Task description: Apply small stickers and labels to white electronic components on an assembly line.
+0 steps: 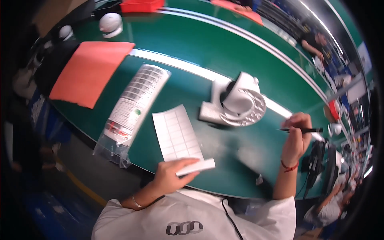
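Observation:
My left hand (pixel 173 174) is closed around the rolled or folded near end of a white label sheet (pixel 176 134), just above the table's front edge. The sheet carries a grid of blank labels and runs away from me over the green table. At the right, my raised right hand (pixel 298 134) grips a thin black pen (pixel 310 130), its tip pointing left. Between and beyond the hands stands a white moulded device (pixel 244 102) with a rounded, ribbed ring. To the left lies a clear plastic-wrapped package (pixel 136 102) with printed labels on it.
An orange-pink mat (pixel 94 72) covers the table's left side. Behind it stand a white domed unit (pixel 111 25) and a red tray (pixel 142 5). White strips (pixel 176 61) cross the green table (pixel 180 34). Dark equipment (pixel 316 164) sits at the right edge; a person (pixel 316 46) works across the table.

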The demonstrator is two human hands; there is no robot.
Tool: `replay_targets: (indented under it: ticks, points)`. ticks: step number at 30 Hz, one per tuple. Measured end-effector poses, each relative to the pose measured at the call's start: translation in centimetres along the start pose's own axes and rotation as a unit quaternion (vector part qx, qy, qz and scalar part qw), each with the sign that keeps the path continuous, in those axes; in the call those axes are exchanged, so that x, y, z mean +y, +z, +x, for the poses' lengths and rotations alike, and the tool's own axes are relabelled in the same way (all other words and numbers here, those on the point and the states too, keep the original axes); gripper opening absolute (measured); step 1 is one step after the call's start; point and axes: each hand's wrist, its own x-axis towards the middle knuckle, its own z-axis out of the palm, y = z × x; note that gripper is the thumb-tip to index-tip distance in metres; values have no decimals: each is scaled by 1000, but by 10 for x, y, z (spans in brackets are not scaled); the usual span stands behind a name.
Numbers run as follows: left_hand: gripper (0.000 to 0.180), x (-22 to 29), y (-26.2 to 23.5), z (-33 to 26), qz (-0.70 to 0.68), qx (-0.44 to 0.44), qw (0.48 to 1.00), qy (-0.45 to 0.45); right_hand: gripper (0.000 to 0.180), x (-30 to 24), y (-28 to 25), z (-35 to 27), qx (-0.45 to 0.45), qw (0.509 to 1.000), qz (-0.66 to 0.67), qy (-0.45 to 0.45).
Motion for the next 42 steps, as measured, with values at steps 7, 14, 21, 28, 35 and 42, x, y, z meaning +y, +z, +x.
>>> replay_targets:
  ticks: [7,14,21,28,35,42]
  points:
    - [29,-4,8,-5,163,29,975,146,33,7,26,77,-357,839,-409,-40]
    - [26,-15,16,-14,184,111,962,167,27,44,21,101,-259,927,-271,7]
    - [25,-11,25,-17,191,103,963,160,16,198,-44,115,-53,749,-646,-141]
    - [25,-13,25,-14,208,90,964,140,27,257,-57,107,-62,730,-675,-86]
    - [30,-15,26,-14,200,75,969,126,29,275,-56,105,-80,731,-678,5]
    - [30,-12,26,-14,207,74,969,118,31,255,-64,109,-100,737,-658,112]
